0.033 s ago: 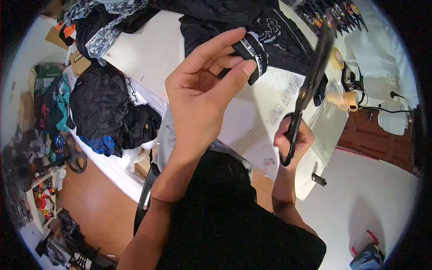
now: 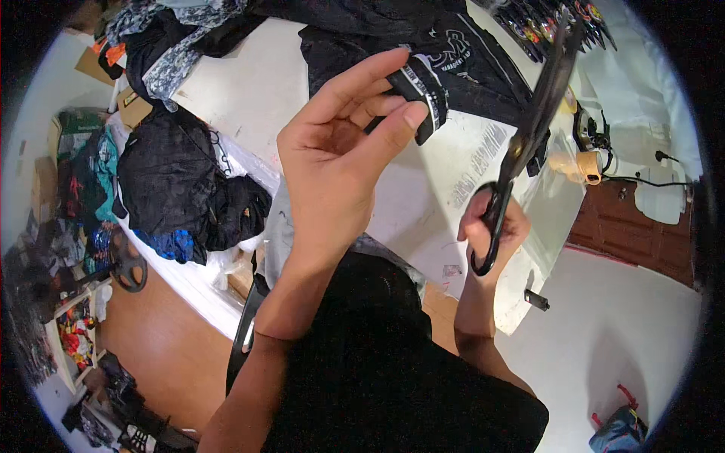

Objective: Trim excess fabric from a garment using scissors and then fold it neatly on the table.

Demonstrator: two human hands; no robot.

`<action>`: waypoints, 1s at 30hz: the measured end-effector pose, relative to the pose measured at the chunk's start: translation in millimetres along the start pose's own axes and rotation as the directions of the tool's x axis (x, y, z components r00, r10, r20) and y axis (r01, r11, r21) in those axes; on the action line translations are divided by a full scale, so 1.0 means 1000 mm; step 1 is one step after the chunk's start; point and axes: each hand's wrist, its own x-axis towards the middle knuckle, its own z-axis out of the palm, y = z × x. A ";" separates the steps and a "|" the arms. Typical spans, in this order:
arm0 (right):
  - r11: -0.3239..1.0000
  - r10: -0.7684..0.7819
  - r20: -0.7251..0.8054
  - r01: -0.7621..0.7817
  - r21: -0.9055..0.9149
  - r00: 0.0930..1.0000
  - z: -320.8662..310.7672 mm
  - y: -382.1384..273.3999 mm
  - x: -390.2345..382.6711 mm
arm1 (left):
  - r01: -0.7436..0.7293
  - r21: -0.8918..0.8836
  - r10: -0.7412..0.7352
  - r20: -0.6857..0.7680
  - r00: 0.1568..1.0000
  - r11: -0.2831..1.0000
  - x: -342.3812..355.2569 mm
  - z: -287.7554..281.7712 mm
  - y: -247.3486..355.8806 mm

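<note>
My left hand (image 2: 332, 158) pinches a small coiled black band (image 2: 427, 98) with white markings between thumb and fingertips, above the white table (image 2: 242, 60). To its right, my right hand (image 2: 498, 226) grips the looped handle of large black scissors (image 2: 529, 136), whose long blades point up and rightward, slightly parted. A black garment (image 2: 491, 90) with a white printed design lies on the table behind the band.
Piles of dark and patterned cloth (image 2: 166, 174) lie at the left, with a crate of colourful items (image 2: 75, 332) low down. At the right are a row of dark tools (image 2: 521, 23), a peach cup (image 2: 589, 166), cords and a brown door (image 2: 627, 226). A teal bag (image 2: 619, 430) sits lower right.
The scissors have tilted slightly to the right at the top and their blades look a little farther apart. My left hand and the band have barely moved.
</note>
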 end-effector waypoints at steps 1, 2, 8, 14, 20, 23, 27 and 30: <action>0.996 0.002 -0.044 0.002 0.086 0.999 0.007 -0.006 0.004 | 0.006 0.002 -0.006 0.008 1.000 1.000 -0.001 0.000 -0.001; 0.989 -0.005 -0.060 0.014 0.147 0.998 0.015 -0.012 0.009 | 0.014 -0.011 -0.014 0.001 1.000 1.000 -0.002 0.000 -0.002; 0.955 -0.056 -0.119 0.088 0.282 0.991 0.054 -0.040 0.038 | 0.087 0.017 -0.087 0.012 0.996 0.996 -0.012 0.003 -0.004; 0.950 -0.034 -0.135 0.074 0.305 0.990 0.059 -0.037 0.045 | 0.107 0.099 -0.109 0.010 0.994 0.989 -0.017 0.003 -0.005; 0.934 0.042 -0.254 0.052 0.352 0.966 0.049 -0.036 0.047 | 0.110 0.103 -0.110 -0.012 0.994 0.989 -0.015 -0.002 -0.005; 0.940 0.034 -0.190 0.033 0.339 0.981 0.048 -0.038 0.042 | 0.102 0.086 -0.101 -0.016 0.995 0.991 -0.014 -0.001 -0.008; 0.952 0.020 -0.120 0.017 0.305 0.993 0.052 -0.034 0.037 | 0.105 0.068 -0.107 0.036 0.994 0.992 -0.016 0.003 -0.011; 0.941 0.003 -0.136 0.043 0.335 0.991 0.053 -0.030 0.040 | 0.106 0.103 -0.111 0.043 0.993 0.989 -0.018 0.002 -0.010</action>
